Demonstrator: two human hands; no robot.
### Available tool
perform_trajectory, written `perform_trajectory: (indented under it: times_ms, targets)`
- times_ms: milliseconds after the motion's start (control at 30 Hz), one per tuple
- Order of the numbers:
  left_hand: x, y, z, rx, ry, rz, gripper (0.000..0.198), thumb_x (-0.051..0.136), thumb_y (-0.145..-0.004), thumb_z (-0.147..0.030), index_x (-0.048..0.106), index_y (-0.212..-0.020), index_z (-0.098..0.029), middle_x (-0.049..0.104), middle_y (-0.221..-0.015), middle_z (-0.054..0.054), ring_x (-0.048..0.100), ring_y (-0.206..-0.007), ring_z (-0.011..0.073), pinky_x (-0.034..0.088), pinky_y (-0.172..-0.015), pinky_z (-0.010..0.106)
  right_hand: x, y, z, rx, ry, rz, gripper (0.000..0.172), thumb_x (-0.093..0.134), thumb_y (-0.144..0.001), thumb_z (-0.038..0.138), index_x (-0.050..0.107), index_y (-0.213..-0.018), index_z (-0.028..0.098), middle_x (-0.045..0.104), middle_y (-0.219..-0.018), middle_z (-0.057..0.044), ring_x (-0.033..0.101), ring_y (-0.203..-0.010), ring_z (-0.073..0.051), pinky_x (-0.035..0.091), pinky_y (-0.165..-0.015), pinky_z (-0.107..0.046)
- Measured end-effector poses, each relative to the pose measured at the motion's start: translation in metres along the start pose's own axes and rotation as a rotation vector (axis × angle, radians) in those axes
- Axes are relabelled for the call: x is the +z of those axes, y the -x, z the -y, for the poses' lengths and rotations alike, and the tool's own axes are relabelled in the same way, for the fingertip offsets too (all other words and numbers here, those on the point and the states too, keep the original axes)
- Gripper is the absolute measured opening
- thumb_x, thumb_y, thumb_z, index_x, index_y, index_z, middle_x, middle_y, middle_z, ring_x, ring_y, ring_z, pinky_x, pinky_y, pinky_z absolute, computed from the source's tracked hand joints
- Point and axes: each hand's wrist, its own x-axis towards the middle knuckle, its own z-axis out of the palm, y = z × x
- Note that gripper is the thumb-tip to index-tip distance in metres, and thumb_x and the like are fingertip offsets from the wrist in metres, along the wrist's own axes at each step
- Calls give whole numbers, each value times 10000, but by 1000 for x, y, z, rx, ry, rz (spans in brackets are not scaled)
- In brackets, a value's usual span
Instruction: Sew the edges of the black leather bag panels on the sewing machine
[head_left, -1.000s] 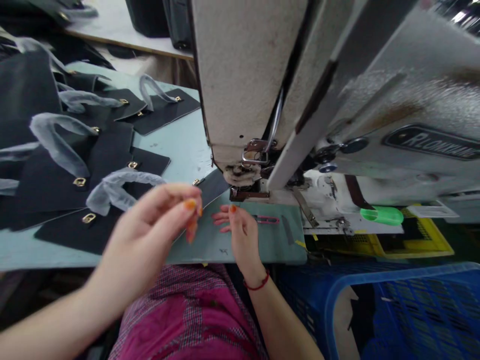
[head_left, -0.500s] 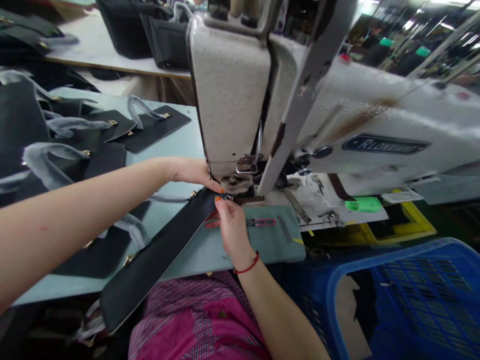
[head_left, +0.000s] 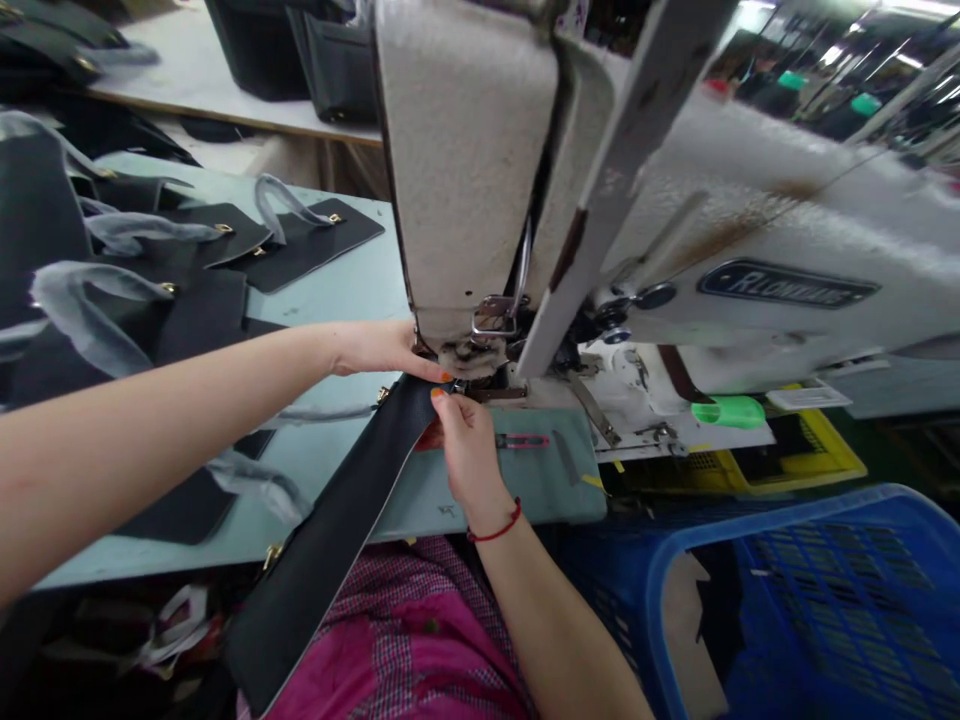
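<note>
My right hand [head_left: 469,445] pinches the black panel [head_left: 351,500], thumb on top, fingers blurred beneath its edge; my left hand [head_left: 379,348] is partly hidden behind the sewing machine [head_left: 469,170], its grip I cannot tell; the panel slants from there past the table [head_left: 420,505]

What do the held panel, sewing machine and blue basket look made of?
Panel: probably leather or imitation; matte black, thin pale edge. Machine: likely painted metal; off-white, textured, brown-stained. Basket: looks like moulded plastic; smooth rim, slotted walls.
</note>
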Motion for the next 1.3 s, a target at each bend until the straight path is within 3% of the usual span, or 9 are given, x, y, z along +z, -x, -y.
perform_trajectory:
  times_ms: [67, 100, 233, 367, 600, 733, 967, 1133, 1300]
  targets:
    - [-1, 0, 2, -24, 4, 250, 290, 827, -578, -61, 720, -847, -84, 781, -828, 46, 717, -885, 238, 537, -914, 414, -1, 1, 1, -3, 32, 7, 347, 547, -854, 463, 561, -646, 186, 567, -567, 5, 531, -475, -123, 490, -474, -233]
    - [-1, 0, 3, -36, 3, 304, 263, 807, -619, -78, 720, -868, -78, 782, -854, 55, 715, -891, 236, 528, -926, 414, -2, 1, 2, -11, 56, 10, 348, 553, -853, 474, 572, -659, 185, 574, -584, 4, 535, -485, -123, 491, -473, -231]
    - [-1, 1, 10, -93, -3, 291, 262, 776, -658, -98, 720, -911, -60, 781, -871, 76, 706, -818, 234, 535, -883, 422, -5, 1, -1, -57, 131, 13, 366, 581, -847, 507, 596, -691, 176, 575, -609, 9, 536, -515, -124, 484, -465, -227]
    - [-2, 1, 18, -63, -38, 292, 229, 770, -685, -175, 731, -889, -79, 776, -843, 66, 693, -794, 219, 540, -868, 413, -10, -2, -7, -89, 176, 36, 390, 559, -873, 505, 577, -678, 168, 551, -587, 13, 521, -508, -116, 465, -476, -221]
    - [-2, 1, 30, -46, -61, 197, 269, 853, -593, -340, 774, -801, -191, 775, -881, 64, 695, -917, 282, 547, -872, 404, -23, -2, -1, -165, 303, 85, 419, 539, -890, 510, 536, -634, 179, 510, -584, 14, 490, -538, -118, 400, -495, -218]
    - [3, 9, 33, -79, -124, 122, 276, 821, -623, -407, 775, -795, -197, 764, -871, 66, 681, -962, 287, 518, -927, 407, -31, -2, 9, -189, 339, 128, 430, 536, -888, 487, 465, -588, 187, 443, -560, 28, 418, -516, -102, 335, -482, -214]
    - [17, 26, 32, -62, -25, 93, 303, 799, -685, -438, 779, -867, -196, 765, -981, 66, 659, -1042, 279, 492, -994, 437, -46, -4, 24, -192, 439, 175, 425, 547, -870, 470, 427, -577, 188, 356, -579, 33, 317, -568, -100, 233, -502, -229]
    - [7, 23, 42, -36, -15, 86, 347, 816, -702, -417, 776, -974, -206, 763, -1066, 74, 654, -1099, 281, 469, -1047, 439, -44, -3, 28, -217, 455, 172, 447, 544, -885, 452, 385, -558, 193, 338, -568, 38, 298, -548, -94, 214, -497, -239]
    - [-21, 30, 90, 38, 28, -222, 424, 693, -808, -476, 733, -1127, -199, 705, -1253, 93, 601, -1224, 272, 402, -1131, 413, -47, 1, 34, -232, 495, 202, 490, 545, -907, 461, 343, -548, 196, 313, -550, 46, 274, -525, -85, 194, -485, -242]
